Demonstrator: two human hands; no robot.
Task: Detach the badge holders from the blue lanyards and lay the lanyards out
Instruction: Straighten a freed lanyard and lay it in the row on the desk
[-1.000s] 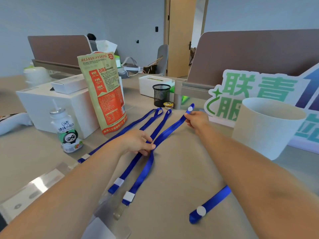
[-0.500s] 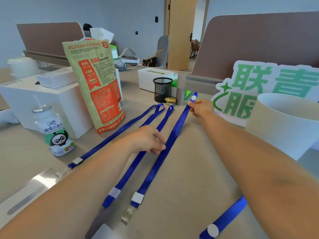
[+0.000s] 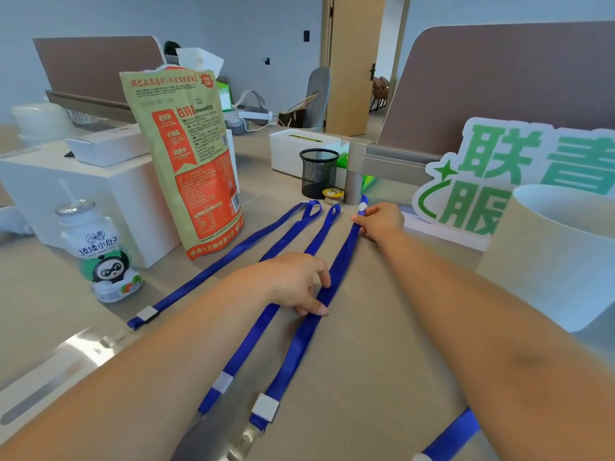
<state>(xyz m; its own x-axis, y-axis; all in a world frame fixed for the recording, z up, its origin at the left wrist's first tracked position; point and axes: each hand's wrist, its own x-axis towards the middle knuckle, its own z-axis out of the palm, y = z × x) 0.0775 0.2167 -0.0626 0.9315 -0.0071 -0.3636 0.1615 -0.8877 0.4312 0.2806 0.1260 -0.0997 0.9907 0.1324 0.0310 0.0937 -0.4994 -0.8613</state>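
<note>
Laying-out is in hand: the right hand [image 3: 377,222], its grip pinching the far end, stretches the rightmost lanyard [image 3: 299,337] toward 12 o'clock on the bench [image 3: 382,344]. The left hand [image 3: 293,284] pinches its middle between thumb and fingertips. Two other lanyards [image 3: 233,257] lie beside it at 11 o'clock. The next move is probably to release it flat, then fetch the strap [image 3: 451,434] at 5 o'clock. The sign [image 3: 499,168] reads 联青 over 服, and the bottle [image 3: 100,247] reads 小肚子.
</note>
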